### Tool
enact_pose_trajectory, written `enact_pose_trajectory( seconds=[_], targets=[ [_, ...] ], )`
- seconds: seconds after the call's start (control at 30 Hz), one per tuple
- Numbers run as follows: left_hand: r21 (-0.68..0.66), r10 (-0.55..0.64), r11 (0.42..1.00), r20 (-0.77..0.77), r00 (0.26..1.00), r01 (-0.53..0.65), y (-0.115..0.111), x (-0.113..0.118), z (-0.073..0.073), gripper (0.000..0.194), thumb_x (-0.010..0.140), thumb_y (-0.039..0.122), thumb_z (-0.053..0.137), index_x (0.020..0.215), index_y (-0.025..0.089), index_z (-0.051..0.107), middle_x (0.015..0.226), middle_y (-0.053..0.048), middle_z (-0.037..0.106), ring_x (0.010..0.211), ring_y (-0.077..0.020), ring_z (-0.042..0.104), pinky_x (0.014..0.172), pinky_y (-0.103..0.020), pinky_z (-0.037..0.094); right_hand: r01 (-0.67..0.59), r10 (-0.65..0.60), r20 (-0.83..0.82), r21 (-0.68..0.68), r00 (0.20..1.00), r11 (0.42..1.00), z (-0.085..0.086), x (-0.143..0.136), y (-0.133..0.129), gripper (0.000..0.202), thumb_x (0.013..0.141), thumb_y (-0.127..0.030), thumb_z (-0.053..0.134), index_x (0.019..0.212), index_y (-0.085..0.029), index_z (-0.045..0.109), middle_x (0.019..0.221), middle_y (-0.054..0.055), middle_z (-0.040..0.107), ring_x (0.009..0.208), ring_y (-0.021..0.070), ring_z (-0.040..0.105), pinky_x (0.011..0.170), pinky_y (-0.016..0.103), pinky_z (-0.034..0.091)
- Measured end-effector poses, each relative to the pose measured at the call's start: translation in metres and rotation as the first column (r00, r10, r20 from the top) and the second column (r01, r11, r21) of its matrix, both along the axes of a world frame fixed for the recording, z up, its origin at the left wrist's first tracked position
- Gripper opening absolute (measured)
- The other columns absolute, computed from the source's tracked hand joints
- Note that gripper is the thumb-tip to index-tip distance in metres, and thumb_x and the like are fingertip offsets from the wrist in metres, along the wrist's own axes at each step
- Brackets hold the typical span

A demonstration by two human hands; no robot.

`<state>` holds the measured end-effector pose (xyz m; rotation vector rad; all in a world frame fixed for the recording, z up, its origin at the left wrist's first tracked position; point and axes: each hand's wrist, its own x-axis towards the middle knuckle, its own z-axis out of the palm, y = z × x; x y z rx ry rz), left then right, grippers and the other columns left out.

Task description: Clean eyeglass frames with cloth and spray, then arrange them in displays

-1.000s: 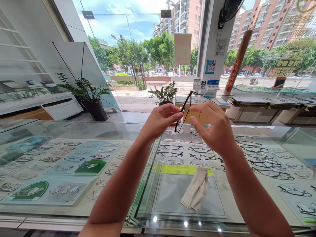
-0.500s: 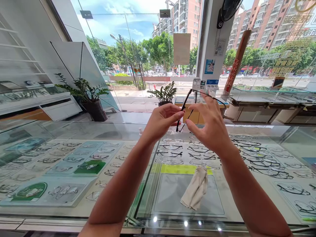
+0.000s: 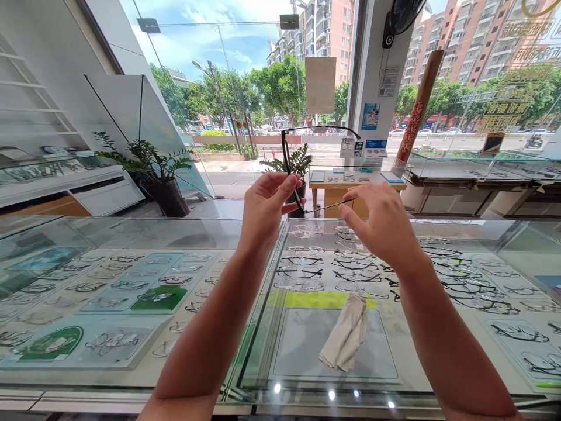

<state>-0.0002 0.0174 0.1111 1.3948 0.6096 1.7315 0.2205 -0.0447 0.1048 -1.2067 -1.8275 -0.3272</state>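
Observation:
A pair of black-framed eyeglasses (image 3: pixel 288 158) is held up above the glass counter, its front seen edge-on and both temples out to the right. My left hand (image 3: pixel 267 202) pinches the frame front between thumb and fingers. My right hand (image 3: pixel 381 219) is at the end of the lower temple, which reaches into the gap between its thumb and fingers. Those fingers are stretched and apart from the thumb; whether they touch the temple is unclear. Below, a crumpled beige cloth (image 3: pixel 346 333) lies on a grey mat (image 3: pixel 302 345) on the counter.
Under the glass counter top (image 3: pixel 210 231), many spectacle frames (image 3: pixel 302 272) lie in rows. Potted plants (image 3: pixel 166 187) stand beyond it. A wooden display table (image 3: pixel 333 196) is near the window, and a wall fan (image 3: pixel 403 17) hangs at upper right.
The eyeglasses have turned and shifted left with my left hand, and their temples now spread wider. My right hand has lowered slightly and come away from the upper temple to the lower one's end.

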Motion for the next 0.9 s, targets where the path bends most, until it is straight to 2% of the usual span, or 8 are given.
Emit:
enact_pose_trajectory(
  seconds=[0.1,0.17,0.3,0.43,0.53,0.7,0.8,0.9],
  targets=[
    [0.004,0.013,1.000,-0.004,1.000,-0.013,0.002,0.000,-0.001,0.049,0.068,0.055,0.101,0.091,0.022,0.074,0.101,-0.006,0.078,0.101,-0.0222,0.076,0.071,-0.033,0.070,0.021,-0.019,0.014,-0.113,1.000,0.993,0.002,0.002,-0.004,0.027,0.105,-0.041,0.060,0.092,-0.023,0.076,0.091,0.005,0.081,0.090,0.0261,0.074,0.129,0.066,0.036],
    [-0.003,0.008,1.000,-0.027,1.000,-0.009,0.002,0.002,-0.001,0.049,0.067,0.055,0.102,0.090,0.021,0.074,0.098,-0.006,0.078,0.099,-0.0219,0.075,0.073,-0.033,0.070,0.040,-0.035,0.031,-0.173,0.999,0.984,0.003,0.002,-0.006,0.032,0.105,-0.043,0.060,0.085,-0.023,0.076,0.082,0.005,0.079,0.080,0.0251,0.073,0.126,0.067,0.038],
    [-0.042,-0.041,0.998,-0.118,0.992,0.036,-0.004,0.006,-0.002,0.048,0.069,0.054,0.101,0.089,0.021,0.073,0.098,-0.006,0.077,0.098,-0.0214,0.074,0.077,-0.036,0.070,-0.036,0.034,-0.018,-0.169,0.999,0.985,0.002,-0.004,-0.007,0.030,0.105,-0.044,0.062,0.111,-0.020,0.079,0.114,0.011,0.084,0.108,0.0313,0.077,0.125,0.066,0.042],
    [-0.065,-0.151,0.988,-0.205,0.967,0.141,-0.013,0.014,-0.005,0.046,0.071,0.051,0.100,0.087,0.020,0.071,0.125,-0.008,0.075,0.109,-0.0226,0.073,0.074,-0.029,0.066,-0.187,0.170,-0.117,-0.151,0.978,0.971,-0.002,-0.017,-0.007,0.048,0.105,-0.051,0.064,0.141,-0.020,0.070,0.145,0.015,0.074,0.137,0.0361,0.067,0.118,0.061,0.051],
    [-0.081,-0.257,0.966,-0.214,0.942,0.246,-0.017,0.020,-0.008,0.044,0.072,0.047,0.100,0.085,0.018,0.070,0.136,-0.010,0.071,0.111,-0.0223,0.072,0.073,-0.026,0.062,-0.262,0.244,-0.131,-0.143,0.961,0.955,-0.005,-0.025,-0.006,0.041,0.106,-0.044,0.064,0.137,-0.020,0.070,0.140,0.016,0.076,0.131,0.0353,0.069,0.109,0.056,0.056],
    [-0.127,-0.337,0.940,-0.216,0.917,0.316,-0.026,0.019,-0.007,0.040,0.077,0.048,0.097,0.088,0.020,0.072,0.124,-0.008,0.075,0.101,-0.0193,0.074,0.075,-0.029,0.062,-0.357,0.340,-0.153,-0.099,0.928,0.929,-0.006,-0.027,-0.006,0.032,0.109,-0.040,0.059,0.129,-0.020,0.073,0.130,0.014,0.079,0.118,0.0314,0.073,0.102,0.049,0.059],
    [-0.032,-0.265,0.963,-0.303,0.915,0.268,-0.033,0.013,0.001,0.035,0.084,0.053,0.090,0.096,0.022,0.078,0.129,-0.010,0.076,0.114,-0.0245,0.075,0.087,-0.035,0.064,-0.344,0.332,-0.155,-0.059,0.930,0.937,-0.003,-0.022,-0.010,0.040,0.110,-0.050,0.059,0.132,-0.020,0.073,0.131,0.014,0.079,0.120,0.0318,0.073,0.105,0.051,0.058],
    [0.129,-0.044,0.987,-0.345,0.938,0.094,-0.034,0.003,0.005,0.030,0.090,0.049,0.085,0.104,0.023,0.080,0.127,-0.011,0.077,0.125,-0.0255,0.071,0.100,-0.037,0.061,-0.330,0.318,-0.165,-0.053,0.934,0.942,-0.002,-0.014,-0.013,0.042,0.110,-0.051,0.059,0.135,-0.021,0.073,0.134,0.013,0.079,0.126,0.0314,0.072,0.109,0.052,0.057]
  ],
)
